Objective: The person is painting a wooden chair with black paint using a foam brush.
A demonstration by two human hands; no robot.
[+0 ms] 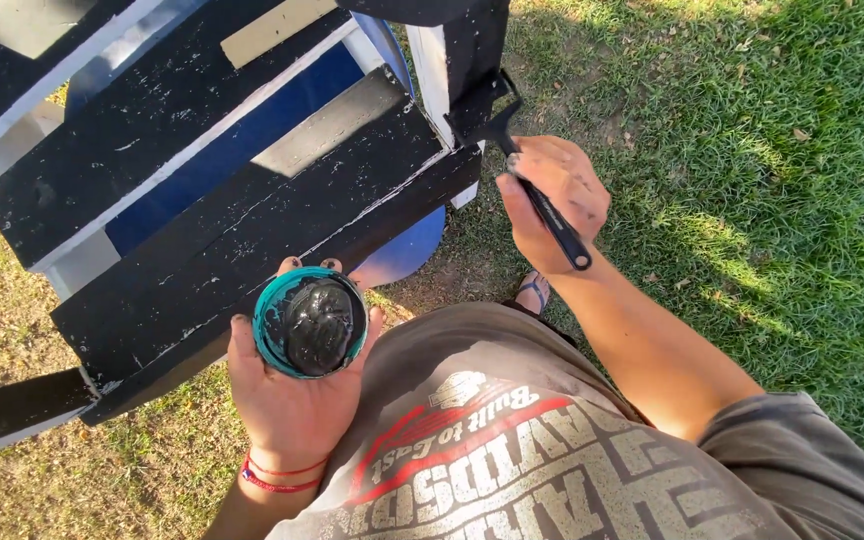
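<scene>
Landmark: slatted wooden structure (222, 190), black-painted boards with white edges, some blue and white showing between slats. It filled the upper left of the head view, over grass (752, 150).

Left hand (297, 395): palm up, fingers curled around a small round teal bowl (309, 322). Bowl sat in the palm, just below the lowest black slat of the structure, rim nearly touching the slat's edge. Bowl held glossy black paint; teal rim smeared with black. Fingertips visible past the bowl's far rim, dark paint on them. Red string bracelets (280, 478) on that wrist.

Right hand (552, 200): closed in a grip on a paintbrush (537, 195) with a black handle. Handle ran diagonally through the fist, butt end sticking out toward the wrist. Brush head (482, 115) was against the right end of the structure, at the white corner post (434, 70), touching the black-painted surface there. Bristles were black with paint.

Blue rounded object (407, 250) sat under the structure's right end, mostly hidden by slats; couldn't tell what it was.

Sandalled foot (533, 290) on bare dirt below the structure's right end, between the two hands. Grey printed T-shirt (512, 450) filled the bottom of the view.

A separate black board (12, 410) stuck out at the structure's lower left, over the grass.

Sunlit; shadows on the grass right of the structure.
</scene>
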